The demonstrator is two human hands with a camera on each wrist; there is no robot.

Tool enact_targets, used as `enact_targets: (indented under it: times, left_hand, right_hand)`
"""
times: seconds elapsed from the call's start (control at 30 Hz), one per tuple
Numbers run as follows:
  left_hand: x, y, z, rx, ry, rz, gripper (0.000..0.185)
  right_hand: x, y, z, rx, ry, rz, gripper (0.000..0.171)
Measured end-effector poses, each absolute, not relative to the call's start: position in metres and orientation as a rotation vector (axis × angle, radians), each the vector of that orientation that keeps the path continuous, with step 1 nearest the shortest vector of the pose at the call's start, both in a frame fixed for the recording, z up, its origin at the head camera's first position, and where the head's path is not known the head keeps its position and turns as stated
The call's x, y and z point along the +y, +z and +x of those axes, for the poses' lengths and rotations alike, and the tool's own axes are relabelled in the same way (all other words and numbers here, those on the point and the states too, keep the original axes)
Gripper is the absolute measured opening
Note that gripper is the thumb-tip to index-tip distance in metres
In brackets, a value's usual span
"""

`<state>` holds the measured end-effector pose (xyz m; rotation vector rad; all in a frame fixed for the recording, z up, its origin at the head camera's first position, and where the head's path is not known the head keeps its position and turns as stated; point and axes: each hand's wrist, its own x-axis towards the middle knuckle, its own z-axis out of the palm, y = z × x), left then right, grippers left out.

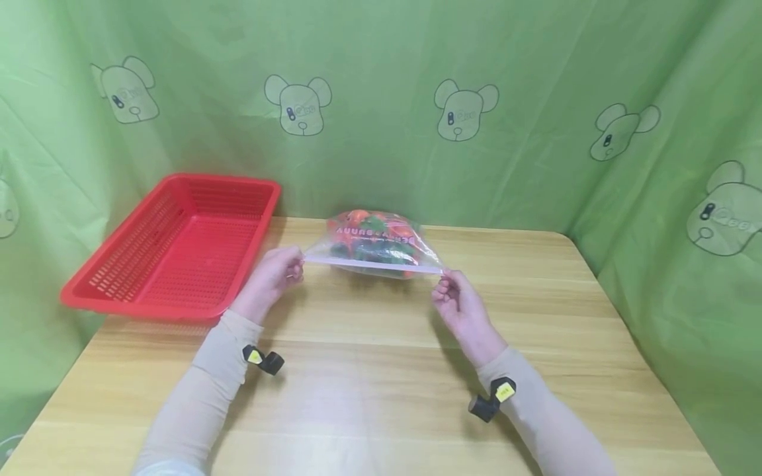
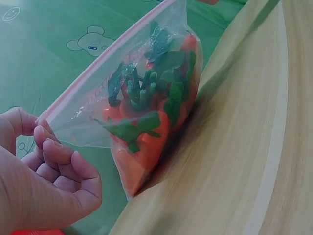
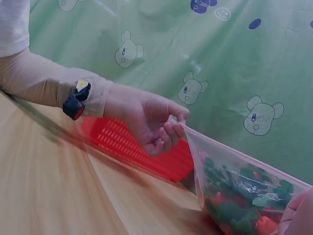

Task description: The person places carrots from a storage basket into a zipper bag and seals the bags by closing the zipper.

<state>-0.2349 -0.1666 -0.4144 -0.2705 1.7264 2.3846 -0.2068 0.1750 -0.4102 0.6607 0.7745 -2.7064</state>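
A clear zip bag [image 1: 381, 241] with a pale pink zip strip and printed lettering rests at the back of the table. Orange-red pieces with green leafy tops [image 2: 142, 112] fill it; their exact kind is hard to tell through the plastic. My left hand [image 1: 270, 277] pinches the left end of the zip strip between thumb and fingers. At the opposite end, my right hand [image 1: 461, 307] pinches the other corner. Between them the strip is stretched straight. In the right wrist view, the left hand [image 3: 149, 120] holds its corner above the table.
A red plastic basket [image 1: 172, 307] with slotted sides stands at the left, close to my left forearm. Behind the wooden table [image 1: 369, 383] hangs a green curtain [image 1: 381, 158] printed with bear heads, which also runs along the right side.
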Motion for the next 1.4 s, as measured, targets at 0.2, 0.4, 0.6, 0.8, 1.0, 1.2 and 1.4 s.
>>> enact_targets:
  times: [0.2, 0.4, 0.6, 0.8, 1.0, 1.2, 1.4]
  left_hand:
    - [-0.164, -0.413, -0.233, 1.751, 2.339, -0.268, 0.026]
    - [-0.164, -0.418, -0.234, 1.889, 2.19, -0.284, 0.019]
    - [-0.168, -0.423, -0.234, 2.019, 1.96, -0.161, 0.019]
    - [-0.173, -0.429, -0.232, 2.117, 1.732, -0.035, 0.022]
    - [-0.174, -0.433, -0.23, 2.186, 1.555, 0.051, 0.017]
    - [-0.174, -0.43, -0.227, 2.252, 1.471, 0.099, 0.019]
    - [-0.173, -0.422, -0.222, 2.377, 1.46, 0.097, 0.007]
  right_hand:
    - [0.184, -0.411, -0.207, 0.786, -2.679, 0.591, 0.008]
    - [0.202, -0.416, -0.211, 0.971, -2.487, 0.412, 0.007]
    - [0.222, -0.425, -0.218, 1.27, -2.265, 0.289, 0.009]
    - [0.237, -0.432, -0.221, 1.507, -2.068, 0.123, 0.021]
    - [0.243, -0.437, -0.226, 1.597, -1.95, 0.024, 0.024]
    - [0.245, -0.44, -0.23, 1.688, -1.833, 0.001, 0.021]
    - [0.25, -0.441, -0.232, 1.782, -1.75, -0.02, 0.011]
